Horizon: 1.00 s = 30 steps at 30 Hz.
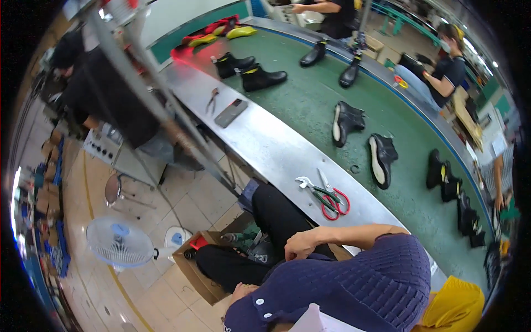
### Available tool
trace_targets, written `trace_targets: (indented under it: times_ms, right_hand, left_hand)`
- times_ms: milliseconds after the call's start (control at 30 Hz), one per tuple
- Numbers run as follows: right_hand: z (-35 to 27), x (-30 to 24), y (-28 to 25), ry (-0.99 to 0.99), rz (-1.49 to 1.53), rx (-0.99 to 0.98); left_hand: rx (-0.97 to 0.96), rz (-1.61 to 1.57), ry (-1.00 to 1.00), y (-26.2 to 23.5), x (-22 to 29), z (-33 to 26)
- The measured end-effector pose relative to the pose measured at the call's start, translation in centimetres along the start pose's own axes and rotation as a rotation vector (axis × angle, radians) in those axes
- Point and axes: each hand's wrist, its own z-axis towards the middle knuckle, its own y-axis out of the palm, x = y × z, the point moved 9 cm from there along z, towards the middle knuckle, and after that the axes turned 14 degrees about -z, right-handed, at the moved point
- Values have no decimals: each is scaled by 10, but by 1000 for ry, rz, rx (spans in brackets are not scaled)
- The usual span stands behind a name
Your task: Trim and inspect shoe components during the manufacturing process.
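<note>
My right hand (302, 244) rests against my black-trousered thigh, its fingers curled in with nothing showing in them. My left hand (244, 290) lies low by my other leg; only part of it shows and its fingers are mostly hidden. On the metal table edge, near my right forearm, lie red-handled scissors (336, 202) and a green-handled cutting tool (316, 190), overlapping each other. Neither hand touches them. Black ankle boots with pale soles, one (347, 123) and another (381, 160), lie on their sides on the green work surface (310, 105).
A phone (231, 113) and pincers (212, 100) lie farther along the metal edge. Several more black boots (263, 78) stand across the surface. By my legs are a cardboard box (202, 282) and a white fan (121, 243). Co-workers sit or stand around the table.
</note>
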Motion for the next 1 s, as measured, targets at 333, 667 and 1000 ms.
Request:
trace_targets:
  times_ms: [333,667,1000]
  right_hand:
    - [-1,-11,0,41,-102,88]
    - [-25,-6,4,96,53,294]
    - [-33,-20,12,61,83,264]
  left_hand:
    - [75,229,-88,22,44,-4]
    - [210,-18,-239,12,75,-24]
    - [213,-77,-267,21,67,-36]
